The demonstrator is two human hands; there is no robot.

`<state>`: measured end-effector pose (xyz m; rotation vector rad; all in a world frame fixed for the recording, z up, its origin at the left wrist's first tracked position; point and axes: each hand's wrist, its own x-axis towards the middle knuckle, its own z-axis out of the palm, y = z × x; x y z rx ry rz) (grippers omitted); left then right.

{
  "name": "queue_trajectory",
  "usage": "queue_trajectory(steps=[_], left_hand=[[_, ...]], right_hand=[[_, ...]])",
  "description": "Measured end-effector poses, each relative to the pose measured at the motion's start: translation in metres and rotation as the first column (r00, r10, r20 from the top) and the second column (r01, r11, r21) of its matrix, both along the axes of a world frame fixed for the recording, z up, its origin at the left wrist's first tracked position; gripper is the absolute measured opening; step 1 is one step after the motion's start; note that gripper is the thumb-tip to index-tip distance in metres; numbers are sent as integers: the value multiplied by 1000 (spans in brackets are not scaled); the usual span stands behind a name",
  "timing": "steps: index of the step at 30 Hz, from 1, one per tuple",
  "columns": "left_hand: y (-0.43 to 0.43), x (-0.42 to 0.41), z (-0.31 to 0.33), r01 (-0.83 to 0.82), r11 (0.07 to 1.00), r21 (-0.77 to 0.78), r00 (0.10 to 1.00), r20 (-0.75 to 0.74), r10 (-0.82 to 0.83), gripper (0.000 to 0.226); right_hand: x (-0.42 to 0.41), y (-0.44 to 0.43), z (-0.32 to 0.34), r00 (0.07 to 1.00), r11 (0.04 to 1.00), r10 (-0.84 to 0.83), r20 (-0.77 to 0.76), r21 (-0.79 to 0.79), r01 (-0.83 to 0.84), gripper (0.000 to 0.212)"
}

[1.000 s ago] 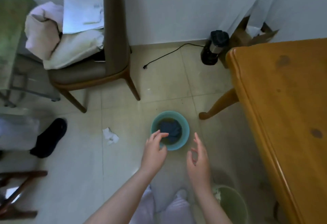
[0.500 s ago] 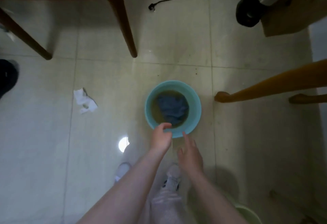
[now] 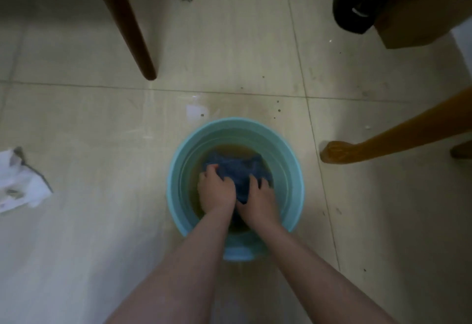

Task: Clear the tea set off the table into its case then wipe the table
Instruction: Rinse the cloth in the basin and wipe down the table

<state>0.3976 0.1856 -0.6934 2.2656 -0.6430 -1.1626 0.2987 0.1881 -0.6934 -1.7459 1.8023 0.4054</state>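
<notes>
Together, left hand [image 3: 217, 192], right hand [image 3: 258, 202] (curled), gripping cloth [image 3: 236, 167]

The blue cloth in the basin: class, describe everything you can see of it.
The blue cloth looks soft, wet and bunched into folds. It lies in murky brownish water inside the round teal basin on the floor. The left hand and right hand both grip it with curled fingers, covering its near part.

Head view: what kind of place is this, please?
Probably a room in a home, seen close to the ground: a pale tiled floor, a curved orange-brown wooden table leg, and a round light-blue plastic basin holding a blue cloth in brownish water.
</notes>
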Motion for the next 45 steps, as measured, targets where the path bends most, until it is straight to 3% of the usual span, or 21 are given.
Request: queue_trajectory(steps=[4,7,10,12,14,16,17,18,20,22,25,27,30,32,35,38,42,45], left_hand=[[-11,0,-21,81,996,-20,986,145,-78,41],[-5,-2,-32,145,989,-38,958,257,-130,48],[5,-3,-35,57,998,-22,983,176,-53,55],[14,-7,-34,-29,998,-64,998,51,32,55],[17,-8,-35,-116,989,-92,992,-63,110,45],[14,-9,-40,-235,969,-81,957,-196,216,26],[10,-9,-41,-309,950,-39,909,-308,282,23],[5,-10,-41,-395,919,19,819,-445,362,33],[-3,-14,-36,-498,848,183,523,-717,461,59],[-6,-14,-16,-498,827,260,302,-842,447,66],[-6,-5,1,-400,880,255,139,-933,333,71],[-7,4,10,-387,891,236,66,-957,282,60],[-14,7,9,-492,857,152,106,-967,232,21],[-16,6,11,-542,836,86,171,-963,210,13],[-17,7,8,-553,833,6,330,-917,226,14],[-15,8,5,-526,848,-69,479,-848,228,30],[-17,3,10,-471,880,-63,535,-813,228,53],[-21,-3,21,-460,886,-55,539,-811,230,45]], right_hand=[[9,-4,-23,998,999,34,-61,-26,-36,88],[15,-9,-30,993,989,32,-117,-140,-48,80],[14,-16,-34,999,985,-29,-42,-173,21,57],[9,-16,-35,977,971,-156,143,-158,178,35],[6,-18,-33,840,899,-389,379,-44,436,28],[8,-25,-25,544,749,-627,557,239,618,30],[10,-30,-20,432,692,-681,591,326,644,29],[11,-35,-12,392,676,-695,603,361,643,25],[14,-41,8,421,713,-666,616,359,603,33],[13,-38,27,438,772,-607,663,362,522,35],[9,-30,48,431,821,-560,707,408,398,27],[4,-26,52,547,878,-479,687,391,277,23],[3,-21,47,769,933,-333,546,310,183,41],[5,-16,42,826,958,-284,486,171,228,49],[11,-14,36,852,962,-272,446,132,238,49],[19,-9,29,918,980,-197,345,78,181,40],[22,-3,25,972,981,-165,169,-79,180,21],[20,-3,29,987,971,-153,52,-176,160,22]])
